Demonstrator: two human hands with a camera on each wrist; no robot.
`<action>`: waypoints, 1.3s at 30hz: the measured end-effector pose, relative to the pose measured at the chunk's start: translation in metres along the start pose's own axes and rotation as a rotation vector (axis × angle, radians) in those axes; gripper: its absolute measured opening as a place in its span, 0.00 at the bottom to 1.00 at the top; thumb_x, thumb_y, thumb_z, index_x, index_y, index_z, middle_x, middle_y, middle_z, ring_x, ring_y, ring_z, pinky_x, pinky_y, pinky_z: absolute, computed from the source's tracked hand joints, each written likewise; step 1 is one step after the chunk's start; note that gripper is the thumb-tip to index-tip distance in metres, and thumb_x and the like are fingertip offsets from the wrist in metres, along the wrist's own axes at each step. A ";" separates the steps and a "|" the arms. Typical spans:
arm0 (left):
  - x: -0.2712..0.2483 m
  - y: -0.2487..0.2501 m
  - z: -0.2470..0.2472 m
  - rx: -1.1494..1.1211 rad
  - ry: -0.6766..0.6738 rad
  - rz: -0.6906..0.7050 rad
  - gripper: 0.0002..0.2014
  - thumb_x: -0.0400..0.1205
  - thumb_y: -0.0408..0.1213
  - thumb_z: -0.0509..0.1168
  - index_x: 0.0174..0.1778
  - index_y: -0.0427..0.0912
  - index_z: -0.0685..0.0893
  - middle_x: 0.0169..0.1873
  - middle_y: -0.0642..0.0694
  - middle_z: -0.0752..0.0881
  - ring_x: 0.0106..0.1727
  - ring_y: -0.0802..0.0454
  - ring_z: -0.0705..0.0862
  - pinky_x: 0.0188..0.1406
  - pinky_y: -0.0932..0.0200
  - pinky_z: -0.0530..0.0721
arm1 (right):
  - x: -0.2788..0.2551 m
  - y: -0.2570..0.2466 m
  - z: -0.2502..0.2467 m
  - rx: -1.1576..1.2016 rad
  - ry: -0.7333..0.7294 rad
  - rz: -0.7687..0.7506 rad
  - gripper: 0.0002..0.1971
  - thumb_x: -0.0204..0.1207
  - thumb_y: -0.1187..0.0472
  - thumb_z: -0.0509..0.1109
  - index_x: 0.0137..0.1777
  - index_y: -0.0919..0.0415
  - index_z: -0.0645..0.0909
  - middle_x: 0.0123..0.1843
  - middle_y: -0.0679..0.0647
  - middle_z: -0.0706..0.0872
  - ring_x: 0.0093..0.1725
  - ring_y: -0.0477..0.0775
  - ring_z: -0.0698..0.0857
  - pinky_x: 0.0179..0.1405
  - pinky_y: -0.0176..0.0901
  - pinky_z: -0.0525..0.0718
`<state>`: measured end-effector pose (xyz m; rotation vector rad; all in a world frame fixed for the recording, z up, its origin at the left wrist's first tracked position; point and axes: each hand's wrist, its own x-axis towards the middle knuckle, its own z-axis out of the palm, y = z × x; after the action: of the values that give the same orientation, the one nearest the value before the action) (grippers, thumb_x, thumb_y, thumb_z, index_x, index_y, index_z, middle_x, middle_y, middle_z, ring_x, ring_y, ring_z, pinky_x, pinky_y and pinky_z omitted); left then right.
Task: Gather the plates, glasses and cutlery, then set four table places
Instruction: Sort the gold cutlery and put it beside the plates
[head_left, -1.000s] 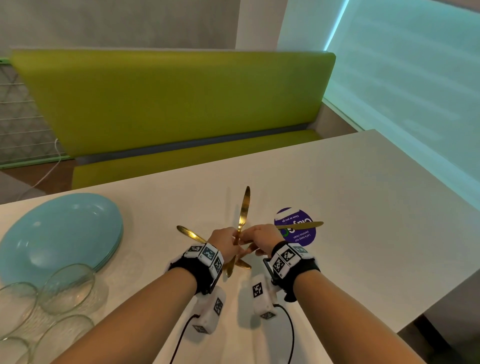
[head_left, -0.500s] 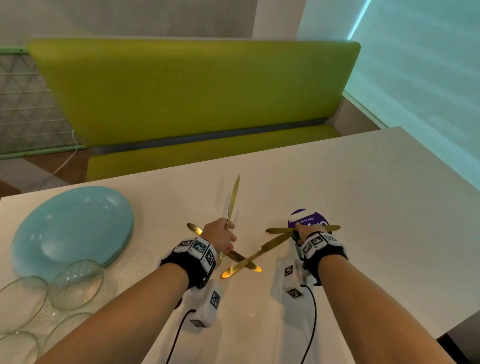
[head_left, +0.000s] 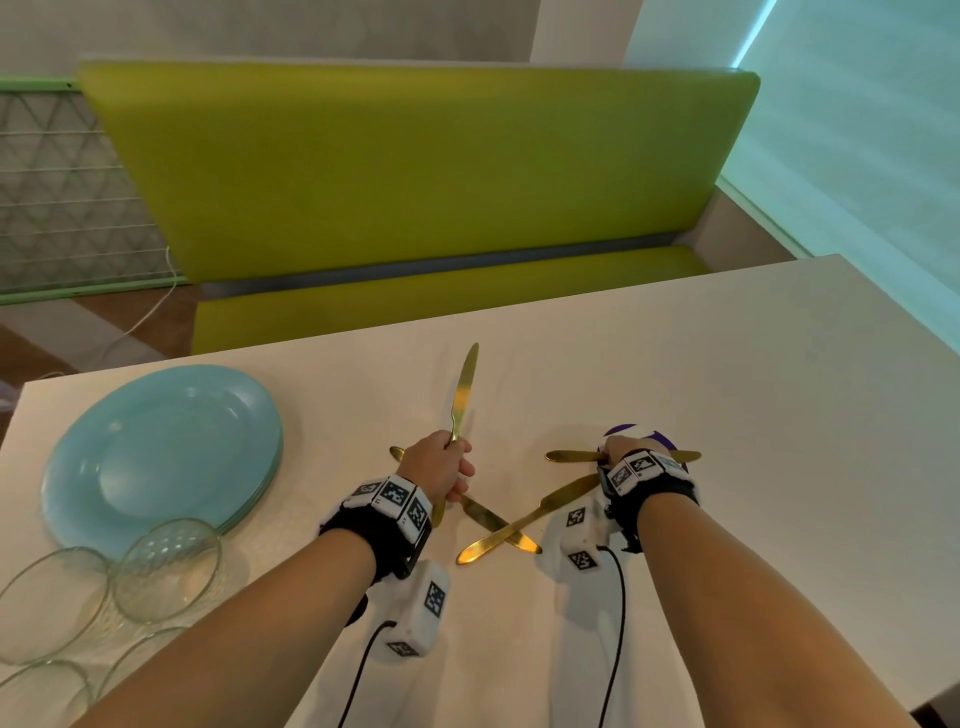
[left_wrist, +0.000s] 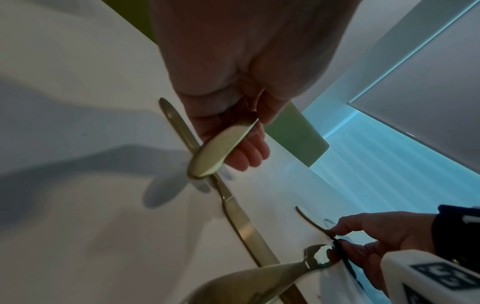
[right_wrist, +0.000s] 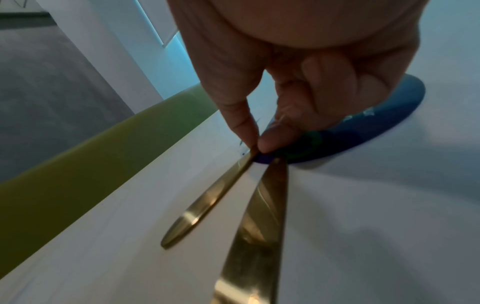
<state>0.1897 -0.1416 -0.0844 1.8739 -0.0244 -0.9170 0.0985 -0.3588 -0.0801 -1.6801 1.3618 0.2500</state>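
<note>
My left hand (head_left: 457, 467) grips a gold knife (head_left: 462, 395) by the handle (left_wrist: 215, 152), blade pointing away over the white table (head_left: 753, 415). A second gold knife (head_left: 493, 522) lies flat on the table under that hand. My right hand (head_left: 610, 457) pinches another gold knife (head_left: 569, 456) between thumb and forefinger (right_wrist: 241, 121), holding it level. A fourth knife (head_left: 524, 525) slants from the right hand's fingers across the lying one; whether it is held I cannot tell. Light blue plates (head_left: 161, 457) are stacked at the left, with several clear glasses (head_left: 166, 569) in front.
A round purple sticker (head_left: 631, 434) lies on the table beneath my right hand. A green bench (head_left: 415, 182) runs along the table's far edge. The window wall (head_left: 857, 130) stands at the right.
My hands, close together a second ago, have drawn apart. The left has raised its knife; the right has moved rightward with its knife, and the slanting knife has come into view.
</note>
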 end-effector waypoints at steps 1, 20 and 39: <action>0.000 -0.001 0.000 0.000 -0.001 0.001 0.09 0.86 0.38 0.52 0.51 0.41 0.77 0.35 0.46 0.82 0.30 0.52 0.79 0.28 0.60 0.80 | -0.003 0.000 0.000 -0.228 0.037 -0.037 0.16 0.80 0.60 0.62 0.67 0.60 0.76 0.45 0.53 0.77 0.33 0.49 0.76 0.15 0.30 0.78; 0.002 0.001 -0.002 0.007 -0.004 0.025 0.08 0.86 0.39 0.54 0.50 0.42 0.77 0.33 0.47 0.82 0.29 0.52 0.78 0.29 0.61 0.80 | -0.035 -0.022 0.016 -1.045 0.124 -0.297 0.15 0.76 0.53 0.66 0.59 0.58 0.77 0.46 0.56 0.76 0.51 0.60 0.83 0.43 0.45 0.81; -0.009 0.005 -0.002 0.055 0.012 0.038 0.10 0.86 0.38 0.55 0.56 0.39 0.78 0.40 0.44 0.85 0.38 0.47 0.84 0.44 0.53 0.85 | -0.066 -0.043 0.072 -0.036 -0.411 -0.287 0.10 0.79 0.64 0.67 0.36 0.57 0.83 0.36 0.52 0.86 0.27 0.46 0.74 0.23 0.33 0.72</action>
<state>0.1867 -0.1387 -0.0750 1.9235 -0.0783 -0.8867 0.1383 -0.2629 -0.0542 -1.7138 0.8087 0.4272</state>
